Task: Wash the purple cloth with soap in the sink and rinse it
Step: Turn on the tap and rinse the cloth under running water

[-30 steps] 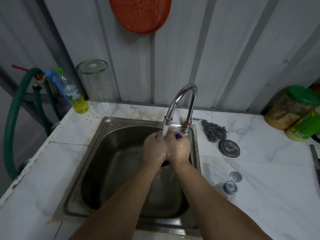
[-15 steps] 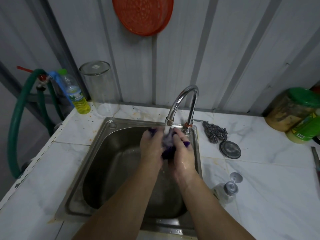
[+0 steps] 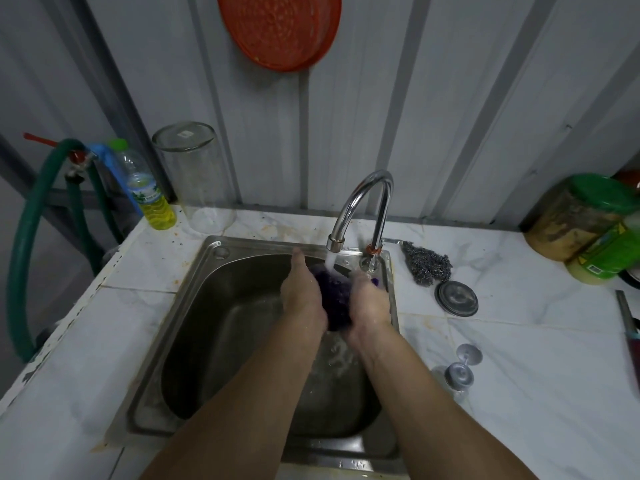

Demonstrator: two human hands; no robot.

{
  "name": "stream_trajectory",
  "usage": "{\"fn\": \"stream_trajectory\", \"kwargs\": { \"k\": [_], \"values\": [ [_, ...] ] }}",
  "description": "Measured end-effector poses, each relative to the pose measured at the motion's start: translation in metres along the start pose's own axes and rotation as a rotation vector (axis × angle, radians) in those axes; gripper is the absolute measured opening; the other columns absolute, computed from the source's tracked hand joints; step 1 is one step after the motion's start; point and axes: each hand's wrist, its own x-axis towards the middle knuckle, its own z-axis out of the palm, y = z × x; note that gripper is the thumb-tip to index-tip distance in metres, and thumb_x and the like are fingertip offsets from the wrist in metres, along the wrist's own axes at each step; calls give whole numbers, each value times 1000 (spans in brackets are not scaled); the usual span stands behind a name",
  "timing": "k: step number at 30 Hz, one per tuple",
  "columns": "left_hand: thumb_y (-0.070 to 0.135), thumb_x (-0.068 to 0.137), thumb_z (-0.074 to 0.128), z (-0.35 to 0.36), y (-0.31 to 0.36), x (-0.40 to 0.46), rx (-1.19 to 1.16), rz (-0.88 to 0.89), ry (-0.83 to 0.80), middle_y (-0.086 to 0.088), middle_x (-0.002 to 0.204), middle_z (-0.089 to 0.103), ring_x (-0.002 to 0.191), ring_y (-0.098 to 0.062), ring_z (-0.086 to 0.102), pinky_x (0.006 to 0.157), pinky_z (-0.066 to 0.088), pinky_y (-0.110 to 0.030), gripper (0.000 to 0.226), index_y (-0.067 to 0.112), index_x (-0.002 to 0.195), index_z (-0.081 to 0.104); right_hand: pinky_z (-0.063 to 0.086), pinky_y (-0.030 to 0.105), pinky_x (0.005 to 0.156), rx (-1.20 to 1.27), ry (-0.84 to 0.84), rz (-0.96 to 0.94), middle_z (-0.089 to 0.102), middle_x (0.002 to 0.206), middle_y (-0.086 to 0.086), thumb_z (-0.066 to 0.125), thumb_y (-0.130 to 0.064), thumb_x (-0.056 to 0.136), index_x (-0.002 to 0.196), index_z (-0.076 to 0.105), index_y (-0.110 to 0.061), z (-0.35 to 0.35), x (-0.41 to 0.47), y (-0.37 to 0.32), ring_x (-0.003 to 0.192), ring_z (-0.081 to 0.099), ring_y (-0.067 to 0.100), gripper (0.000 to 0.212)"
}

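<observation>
The purple cloth point(image 3: 335, 299) is bunched between my two hands over the steel sink point(image 3: 207, 327). Water runs from the chrome tap point(image 3: 360, 202) straight onto the top of the cloth. My left hand point(image 3: 302, 292) presses against the cloth's left side with its fingers stretched toward the tap. My right hand point(image 3: 370, 303) holds the cloth's right side, its fingers wrapped around it, and a bit of purple shows past its fingertips. Most of the cloth is hidden between my palms.
A steel scourer point(image 3: 427, 263) and a round metal lid point(image 3: 456, 298) lie right of the tap. A sink plug point(image 3: 462, 367) lies nearer. A bottle of yellow liquid point(image 3: 152, 199) and a glass jar point(image 3: 197, 174) stand at the back left. Green-lidded jars point(image 3: 585, 216) stand far right.
My hands have parted slightly and more of the purple cloth shows between them under the water stream. My left hand's fingers have straightened toward the tap.
</observation>
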Motion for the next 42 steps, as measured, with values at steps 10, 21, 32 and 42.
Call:
{"fn": "stream_trajectory", "kwargs": {
  "k": [10,21,32,42],
  "values": [
    [41,101,54,-17,14,8,-48,-140,-142,-11,57,75,48,-23,74,39,53,-25,36,7,97,69,41,3,85,-961,-210,-1205,52,114,4,63,-28,95,122,63,-14,-32,-19,41,97,50,0,31],
    [32,101,48,-16,-4,25,383,126,-192,-23,108,74,69,-24,70,59,57,-35,39,3,120,67,59,44,90,-934,16,-194,73,104,20,53,-29,94,78,62,-13,22,21,-17,94,70,36,24],
    [7,88,72,-38,17,23,407,21,-711,-22,108,77,96,-35,76,77,60,-42,30,1,117,68,59,34,63,-1032,-214,204,80,92,10,36,-50,102,109,63,-15,3,26,-98,92,72,28,45],
    [-4,82,68,-39,20,36,276,8,-572,-24,118,72,106,-38,70,71,61,-43,43,6,124,67,45,44,106,-416,8,80,51,139,15,45,-29,102,154,25,7,-26,86,-154,117,59,33,66]
  ]
}}
